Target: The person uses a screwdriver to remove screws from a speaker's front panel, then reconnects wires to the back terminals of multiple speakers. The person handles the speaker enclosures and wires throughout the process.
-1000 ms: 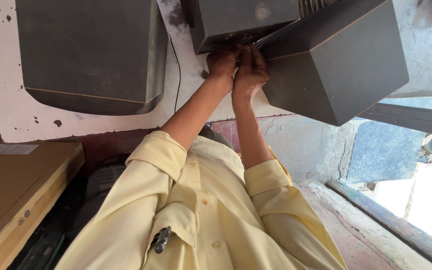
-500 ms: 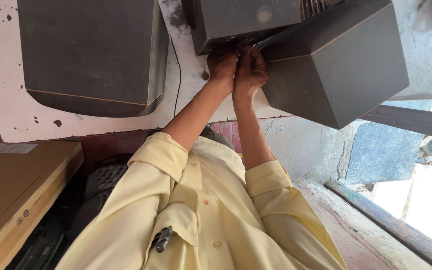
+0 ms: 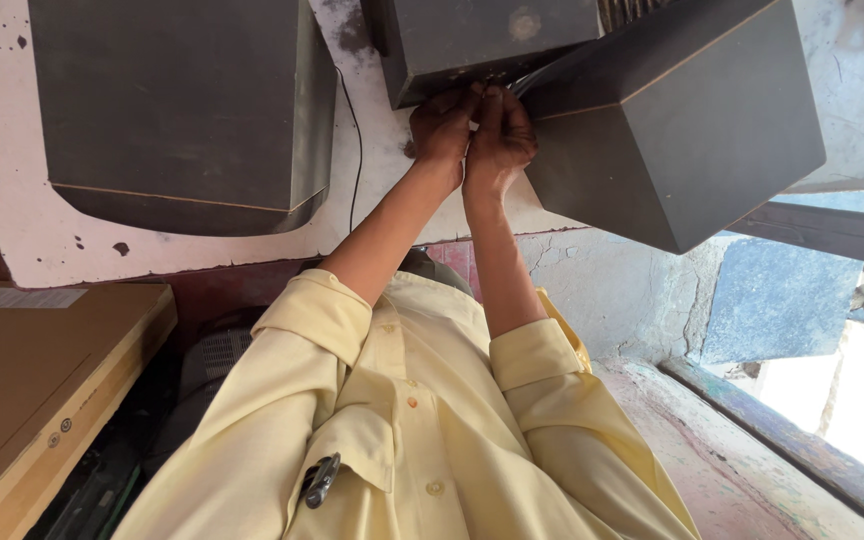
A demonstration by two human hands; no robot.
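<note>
Dark box edges are where I am working: both my hands are pressing into the seam where a dark grey box at the top of the view is meeting a larger dark box tilting away to the right. My left hand is sitting with its fingers curling up against the lower edge of the upper box. My right hand is lying right beside it, the two hands touching, with its fingers bunching together and pointing up into the same seam. A thin pale strip is running out of that gap just by my right fingertips, but I cannot tell whether either hand is actually pinching it or anything else; the fingertips are hiding in shadow.

My forearms are reaching up out of rolled pale yellow shirt sleeves, and a dark clip is hanging on the shirt's chest pocket. A third dark cabinet is standing well apart on the left, against a stained white board, with a thin black wire trailing down beside it. A brown cardboard carton is lying at the lower left, and a rough concrete wall is showing below the large box.
</note>
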